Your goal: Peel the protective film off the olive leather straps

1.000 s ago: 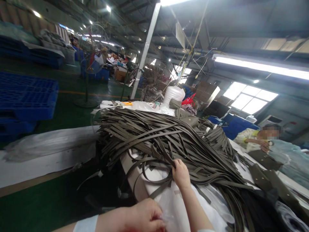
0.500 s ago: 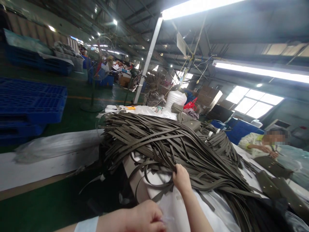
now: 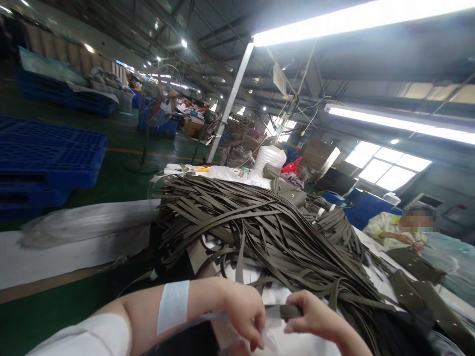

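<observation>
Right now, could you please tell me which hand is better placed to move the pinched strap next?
Probably the right hand: it pinches the dark olive strap near its end, between thumb and fingers. The left hand is close by, but its curled fingers are off that strap.

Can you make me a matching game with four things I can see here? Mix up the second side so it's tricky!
1. Right hand
2. Pile of straps
3. Pallets
4. Big roll

A. Blue, over at the left of the picture
B. White, behind the pile
C. Holding the end of one dark strap
D. Dark, long and criss-crossed

Right pairs: 1-C, 2-D, 3-A, 4-B
</observation>
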The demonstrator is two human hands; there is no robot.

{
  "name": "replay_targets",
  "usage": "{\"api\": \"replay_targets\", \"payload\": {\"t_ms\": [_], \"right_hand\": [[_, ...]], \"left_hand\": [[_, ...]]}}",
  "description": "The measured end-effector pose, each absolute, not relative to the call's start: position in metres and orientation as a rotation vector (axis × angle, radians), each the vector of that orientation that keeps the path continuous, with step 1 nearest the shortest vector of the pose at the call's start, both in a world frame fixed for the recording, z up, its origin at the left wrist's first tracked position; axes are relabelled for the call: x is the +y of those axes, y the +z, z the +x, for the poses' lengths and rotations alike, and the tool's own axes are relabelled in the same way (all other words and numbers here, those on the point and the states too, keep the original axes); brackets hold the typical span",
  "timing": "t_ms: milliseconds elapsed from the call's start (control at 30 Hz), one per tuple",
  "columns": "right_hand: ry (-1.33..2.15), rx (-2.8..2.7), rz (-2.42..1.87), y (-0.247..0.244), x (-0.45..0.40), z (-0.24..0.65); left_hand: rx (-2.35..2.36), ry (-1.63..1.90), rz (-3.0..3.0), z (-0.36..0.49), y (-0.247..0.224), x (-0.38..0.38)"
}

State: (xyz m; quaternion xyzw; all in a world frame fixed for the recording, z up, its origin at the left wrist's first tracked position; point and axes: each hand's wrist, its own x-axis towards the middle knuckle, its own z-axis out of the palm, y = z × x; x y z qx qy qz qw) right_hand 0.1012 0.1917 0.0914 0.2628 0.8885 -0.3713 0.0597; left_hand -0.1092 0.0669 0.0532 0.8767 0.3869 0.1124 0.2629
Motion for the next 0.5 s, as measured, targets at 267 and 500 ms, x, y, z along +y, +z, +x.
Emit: {"api": "replay_targets", "payload": {"t_ms": [267, 500], "right_hand": [[-0.586, 3.099, 2.312, 0.132, 0.247, 0.178], [-2.074, 2.372, 1.455, 0.060, 0.112, 0.091]], "left_hand": [[1.326, 0.486, 2.438, -0.108, 0.079, 0.017], [1.245, 0.554, 2.296, -0.093, 0.084, 0.001]]}}
